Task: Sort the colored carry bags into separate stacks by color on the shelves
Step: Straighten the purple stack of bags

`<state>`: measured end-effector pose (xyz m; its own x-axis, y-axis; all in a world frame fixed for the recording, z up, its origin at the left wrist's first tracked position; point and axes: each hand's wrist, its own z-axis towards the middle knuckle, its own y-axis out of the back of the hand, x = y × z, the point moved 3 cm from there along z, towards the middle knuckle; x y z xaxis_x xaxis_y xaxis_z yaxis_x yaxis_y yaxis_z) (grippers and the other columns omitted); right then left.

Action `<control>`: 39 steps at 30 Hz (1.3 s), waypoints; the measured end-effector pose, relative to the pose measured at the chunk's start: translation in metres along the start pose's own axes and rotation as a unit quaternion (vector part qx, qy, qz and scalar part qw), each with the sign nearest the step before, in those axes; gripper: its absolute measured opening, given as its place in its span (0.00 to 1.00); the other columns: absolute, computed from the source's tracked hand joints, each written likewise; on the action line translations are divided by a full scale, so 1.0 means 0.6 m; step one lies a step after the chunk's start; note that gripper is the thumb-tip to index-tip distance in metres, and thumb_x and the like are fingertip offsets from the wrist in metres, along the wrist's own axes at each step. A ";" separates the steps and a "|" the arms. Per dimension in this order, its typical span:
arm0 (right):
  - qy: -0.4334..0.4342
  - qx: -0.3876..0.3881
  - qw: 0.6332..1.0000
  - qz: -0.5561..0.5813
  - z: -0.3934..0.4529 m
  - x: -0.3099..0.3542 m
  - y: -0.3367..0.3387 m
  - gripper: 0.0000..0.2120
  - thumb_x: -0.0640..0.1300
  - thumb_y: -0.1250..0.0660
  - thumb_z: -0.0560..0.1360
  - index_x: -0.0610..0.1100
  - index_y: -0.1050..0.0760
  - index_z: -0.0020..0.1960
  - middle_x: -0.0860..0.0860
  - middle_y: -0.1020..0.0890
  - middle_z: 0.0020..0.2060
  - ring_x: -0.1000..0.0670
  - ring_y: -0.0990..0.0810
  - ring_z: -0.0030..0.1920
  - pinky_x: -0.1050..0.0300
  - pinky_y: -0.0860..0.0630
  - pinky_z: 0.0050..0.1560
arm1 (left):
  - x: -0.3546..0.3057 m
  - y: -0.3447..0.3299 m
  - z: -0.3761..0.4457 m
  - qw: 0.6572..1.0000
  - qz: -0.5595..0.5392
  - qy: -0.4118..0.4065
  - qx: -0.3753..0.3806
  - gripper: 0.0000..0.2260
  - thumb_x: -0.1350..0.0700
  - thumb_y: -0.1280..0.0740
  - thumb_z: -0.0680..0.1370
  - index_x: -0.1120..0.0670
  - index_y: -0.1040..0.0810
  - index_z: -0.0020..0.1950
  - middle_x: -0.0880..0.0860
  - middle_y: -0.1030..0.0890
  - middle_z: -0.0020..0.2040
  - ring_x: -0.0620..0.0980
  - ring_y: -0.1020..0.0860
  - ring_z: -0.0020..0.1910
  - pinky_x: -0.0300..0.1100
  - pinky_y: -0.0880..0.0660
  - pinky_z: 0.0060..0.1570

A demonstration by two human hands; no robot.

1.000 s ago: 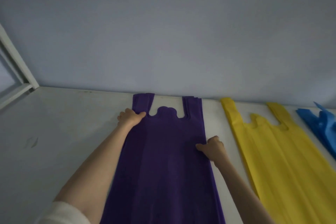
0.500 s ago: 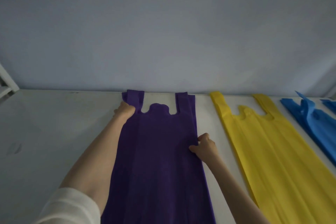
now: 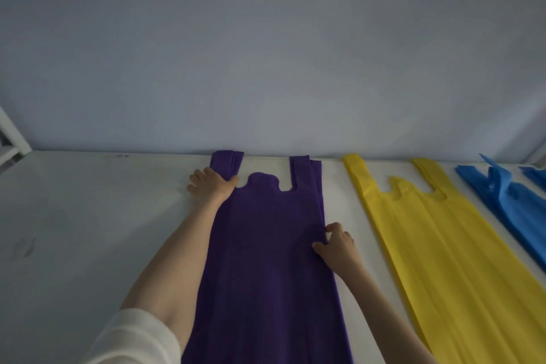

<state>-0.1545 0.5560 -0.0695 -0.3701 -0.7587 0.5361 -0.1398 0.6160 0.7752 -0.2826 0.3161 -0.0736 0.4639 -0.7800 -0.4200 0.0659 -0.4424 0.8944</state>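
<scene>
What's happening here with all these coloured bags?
A person is sorting carry bags by colour on a white shelf. Both hands are on the purple bag stack: the left hand rests at the base of its left handle, and the right hand touches its right edge with fingers curled. Beside it to the right lie a yellow stack and a blue stack, each apart from the next.
</scene>
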 end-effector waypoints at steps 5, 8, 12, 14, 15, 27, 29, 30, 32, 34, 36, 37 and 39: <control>0.003 0.006 1.000 0.003 -0.001 -0.002 0.000 0.25 0.48 0.39 0.78 0.42 0.41 0.72 0.42 0.31 0.66 0.44 0.28 0.64 0.55 0.29 0.58 | -0.006 -0.013 -0.001 0.999 0.031 0.006 -0.021 0.29 0.45 0.39 0.78 0.63 0.37 0.71 0.61 0.38 0.71 0.58 0.38 0.71 0.50 0.37 0.67; 0.004 0.006 1.000 0.000 -0.002 -0.004 -0.001 0.26 0.47 0.38 0.77 0.42 0.41 0.72 0.42 0.31 0.66 0.44 0.28 0.63 0.55 0.29 0.58 | -0.006 -0.009 -0.006 0.999 0.029 0.012 -0.033 0.22 0.51 0.43 0.81 0.63 0.35 0.69 0.61 0.36 0.70 0.58 0.36 0.69 0.49 0.35 0.66; 0.012 -0.010 1.000 0.008 -0.007 -0.003 0.000 0.25 0.47 0.38 0.77 0.43 0.40 0.72 0.43 0.30 0.66 0.45 0.27 0.63 0.57 0.29 0.56 | -0.002 -0.007 -0.016 1.000 0.023 0.010 -0.015 0.28 0.44 0.42 0.79 0.64 0.38 0.71 0.61 0.37 0.71 0.58 0.38 0.70 0.50 0.37 0.66; 0.014 -0.004 1.000 0.014 -0.013 -0.008 0.002 0.26 0.48 0.38 0.77 0.43 0.40 0.72 0.43 0.30 0.66 0.44 0.28 0.63 0.56 0.29 0.57 | 0.003 0.000 -0.024 1.000 0.006 0.012 -0.012 0.30 0.44 0.41 0.79 0.63 0.40 0.72 0.61 0.39 0.72 0.59 0.39 0.71 0.50 0.37 0.67; 0.012 0.004 1.000 0.016 -0.018 -0.012 0.002 0.27 0.48 0.37 0.77 0.43 0.40 0.72 0.42 0.30 0.66 0.44 0.28 0.64 0.55 0.29 0.58 | 0.009 0.006 -0.030 1.000 0.000 0.016 -0.015 0.29 0.44 0.40 0.79 0.63 0.40 0.72 0.61 0.39 0.72 0.59 0.40 0.71 0.51 0.38 0.68; -0.012 0.014 1.000 -0.004 -0.085 -0.036 -0.006 0.23 0.45 0.35 0.76 0.37 0.36 0.67 0.39 0.27 0.62 0.39 0.23 0.58 0.53 0.28 0.49 | 0.147 0.029 -0.161 0.990 -0.034 0.069 0.116 0.27 0.53 0.33 0.76 0.63 0.36 0.70 0.62 0.31 0.68 0.61 0.28 0.65 0.48 0.26 0.56; -0.017 0.025 1.000 0.004 -0.097 -0.044 -0.008 0.24 0.43 0.34 0.75 0.38 0.37 0.67 0.39 0.27 0.62 0.39 0.23 0.58 0.52 0.27 0.50 | 0.171 0.025 -0.182 0.981 -0.073 0.078 0.159 0.24 0.56 0.31 0.74 0.62 0.32 0.67 0.62 0.27 0.64 0.59 0.24 0.58 0.45 0.26 0.41; -0.015 0.025 1.000 0.004 -0.102 -0.045 -0.009 0.24 0.42 0.34 0.75 0.38 0.37 0.68 0.39 0.27 0.62 0.39 0.24 0.59 0.52 0.27 0.52 | 0.182 0.024 -0.192 0.980 -0.074 0.080 0.167 0.23 0.57 0.30 0.74 0.62 0.31 0.66 0.62 0.26 0.63 0.59 0.23 0.56 0.44 0.27 0.36; -0.007 0.023 1.000 0.006 -0.110 -0.043 -0.009 0.26 0.40 0.33 0.74 0.39 0.37 0.68 0.39 0.28 0.63 0.40 0.26 0.62 0.53 0.28 0.55 | 0.196 0.024 -0.204 0.982 -0.064 0.078 0.158 0.24 0.58 0.29 0.73 0.63 0.30 0.66 0.63 0.26 0.63 0.60 0.22 0.57 0.47 0.24 0.37; -0.006 0.034 0.999 0.019 -0.117 -0.042 -0.010 0.28 0.39 0.31 0.73 0.39 0.38 0.70 0.39 0.28 0.64 0.41 0.27 0.62 0.53 0.28 0.56 | 0.200 0.033 -0.219 0.987 -0.061 0.065 0.132 0.24 0.57 0.28 0.72 0.64 0.29 0.65 0.64 0.24 0.62 0.62 0.22 0.57 0.51 0.22 0.50; -0.004 0.050 0.999 0.022 -0.124 -0.041 -0.009 0.31 0.37 0.31 0.72 0.40 0.39 0.71 0.40 0.30 0.66 0.41 0.29 0.64 0.52 0.29 0.58 | 0.200 0.040 -0.228 0.991 -0.055 0.042 0.111 0.23 0.56 0.28 0.73 0.66 0.28 0.64 0.65 0.23 0.62 0.62 0.22 0.59 0.51 0.24 0.56; -0.007 0.054 0.998 0.023 -0.129 -0.042 -0.009 0.32 0.37 0.30 0.71 0.40 0.40 0.72 0.40 0.31 0.66 0.40 0.29 0.65 0.51 0.29 0.59 | 0.200 0.043 -0.232 0.992 -0.050 0.033 0.108 0.23 0.55 0.29 0.74 0.66 0.27 0.63 0.65 0.23 0.61 0.62 0.22 0.59 0.49 0.24 0.57; -0.024 0.048 0.998 0.028 -0.139 -0.050 -0.008 0.31 0.37 0.30 0.71 0.39 0.39 0.71 0.39 0.31 0.65 0.39 0.27 0.63 0.49 0.27 0.62 | 0.202 0.050 -0.239 0.993 -0.052 0.024 0.102 0.22 0.54 0.30 0.75 0.67 0.26 0.62 0.65 0.23 0.61 0.61 0.22 0.60 0.47 0.25 0.57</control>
<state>-0.0660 0.5581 -0.0613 -0.4224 -0.7128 0.5599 -0.2040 0.6766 0.7075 -0.0979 0.2717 -0.0757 0.5057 -0.7059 -0.4959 -0.0630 -0.6036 0.7948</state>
